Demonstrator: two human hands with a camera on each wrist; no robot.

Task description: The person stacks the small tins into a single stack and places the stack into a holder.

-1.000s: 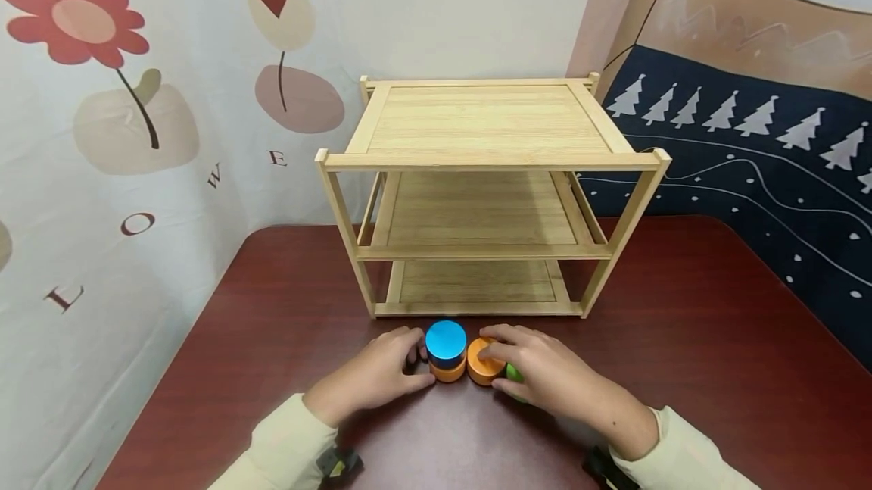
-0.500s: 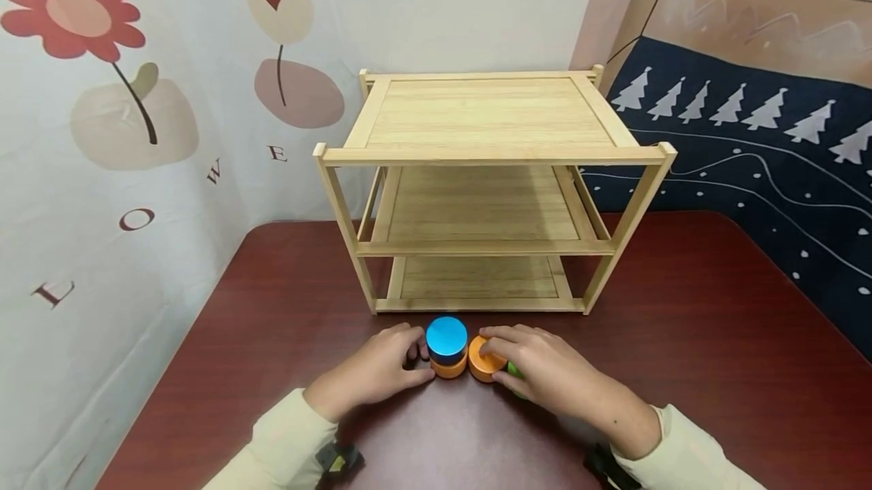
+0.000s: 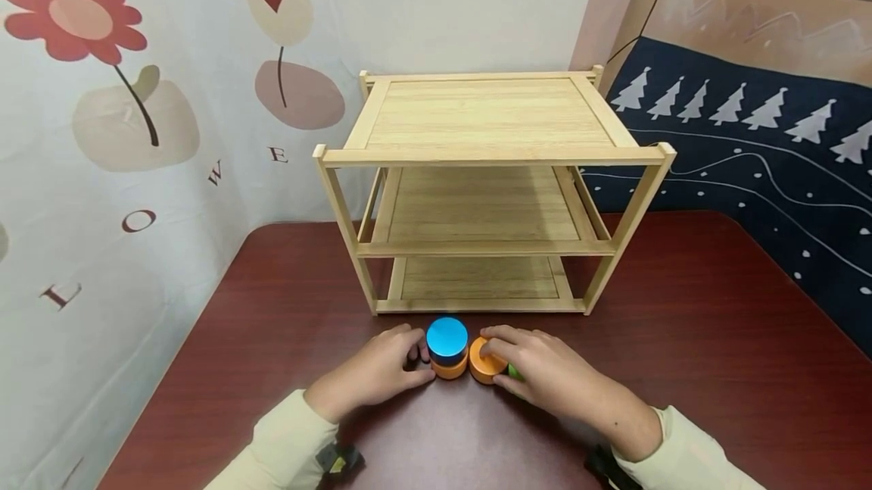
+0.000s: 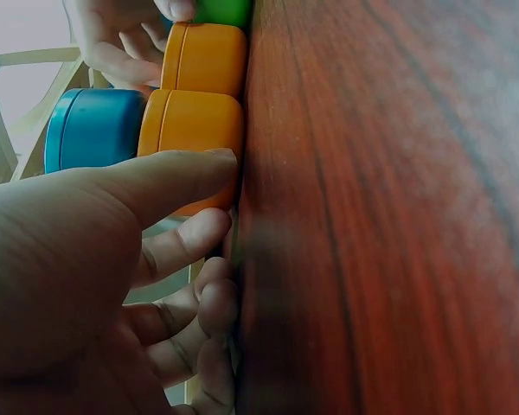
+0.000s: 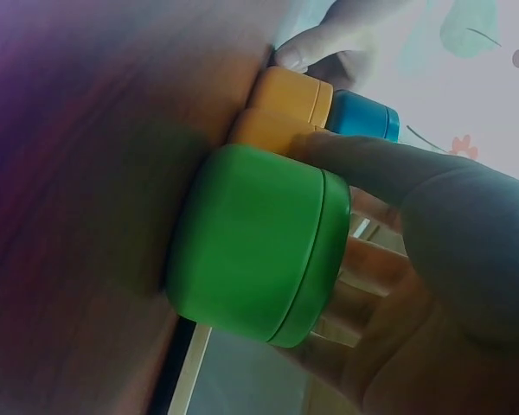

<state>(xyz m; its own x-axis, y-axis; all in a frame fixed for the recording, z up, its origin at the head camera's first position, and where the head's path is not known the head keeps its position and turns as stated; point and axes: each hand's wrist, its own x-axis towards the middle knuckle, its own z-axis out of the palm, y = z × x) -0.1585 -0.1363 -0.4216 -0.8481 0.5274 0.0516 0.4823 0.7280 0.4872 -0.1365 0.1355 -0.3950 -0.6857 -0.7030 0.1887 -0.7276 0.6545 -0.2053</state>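
A small round blue lidded tin (image 3: 446,338) sits on an orange tin (image 3: 449,369). Close to its right stands a second orange tin (image 3: 483,366); a green tin (image 5: 251,246) is beside that, mostly hidden by the right hand in the head view. My left hand (image 3: 378,372) holds the lower orange tin's left side, its thumb (image 4: 186,177) along the front and bent fingers farther back. My right hand (image 3: 545,369) grips the second orange tin, one finger on its lid and the thumb at its front. The green tin sits under the right palm.
Behind the tins stands a light wooden three-tier shelf (image 3: 487,249) on the dark red table (image 3: 286,308). A printed cloth with flowers (image 3: 306,13) hangs at the back and left, a navy panel with trees (image 3: 742,149) at the right.
The head view tilts slightly. Both hands and the tins keep nearly the same places.
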